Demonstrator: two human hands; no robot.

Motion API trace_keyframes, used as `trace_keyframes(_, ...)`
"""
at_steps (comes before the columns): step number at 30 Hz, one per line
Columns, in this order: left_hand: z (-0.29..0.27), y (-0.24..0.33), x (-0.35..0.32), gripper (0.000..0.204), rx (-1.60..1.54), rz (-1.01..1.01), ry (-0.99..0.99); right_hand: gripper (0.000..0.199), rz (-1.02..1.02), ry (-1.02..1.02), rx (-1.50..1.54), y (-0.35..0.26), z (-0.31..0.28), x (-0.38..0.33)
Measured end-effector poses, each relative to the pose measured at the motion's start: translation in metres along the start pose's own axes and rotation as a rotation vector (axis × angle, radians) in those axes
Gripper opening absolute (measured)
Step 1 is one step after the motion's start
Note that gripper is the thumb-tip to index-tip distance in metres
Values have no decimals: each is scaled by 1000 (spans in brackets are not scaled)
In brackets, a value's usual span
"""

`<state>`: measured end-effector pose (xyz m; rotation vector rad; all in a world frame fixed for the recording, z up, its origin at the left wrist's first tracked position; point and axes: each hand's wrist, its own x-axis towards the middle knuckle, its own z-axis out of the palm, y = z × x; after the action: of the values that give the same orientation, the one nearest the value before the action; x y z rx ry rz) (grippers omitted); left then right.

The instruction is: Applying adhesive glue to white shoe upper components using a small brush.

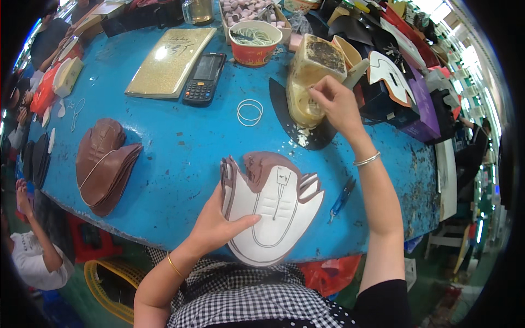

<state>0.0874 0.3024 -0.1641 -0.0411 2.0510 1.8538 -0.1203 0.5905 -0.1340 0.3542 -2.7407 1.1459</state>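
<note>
My left hand [216, 225] grips a stack of shoe upper pieces [273, 238] at its left side, thumb on top. The uppermost piece shows a white face with dark line markings; brown leather shows at the curled far edge. My right hand [336, 104] is pinched closed above the mouth of a glue-stained yellowish plastic container [301, 90]. Whatever those fingertips hold, if anything, I cannot make out. Further left lies a second bundle of brown leather uppers [101, 164], with a thin band around it. Blue-handled snips [343, 199] rest right of the stack.
Two white rubber bands [250, 112] lie mid-table. Behind them are a handheld terminal [204, 79], a gold notebook [167, 63] and a red paper bowl of bands [253, 46]. A black sheet [311, 139] lies under the container. A purple box [421, 112] stands right; other people are at left.
</note>
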Motion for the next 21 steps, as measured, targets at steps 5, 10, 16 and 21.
trace_keyframes(5,9,-8,-7,89,26,102,-4,24,65,-6,412,10,-8,-4)
trace_keyframes(10,5,-17,-20,96,378,362,166,28,101,-134,329,8,-21,-20)
trace_keyframes(16,-13,-21,-31,76,656,874,175,21,61,26,314,8,-17,-31)
trace_keyframes(21,6,-5,-42,59,670,797,-231,21,33,83,126,7,-12,-42)
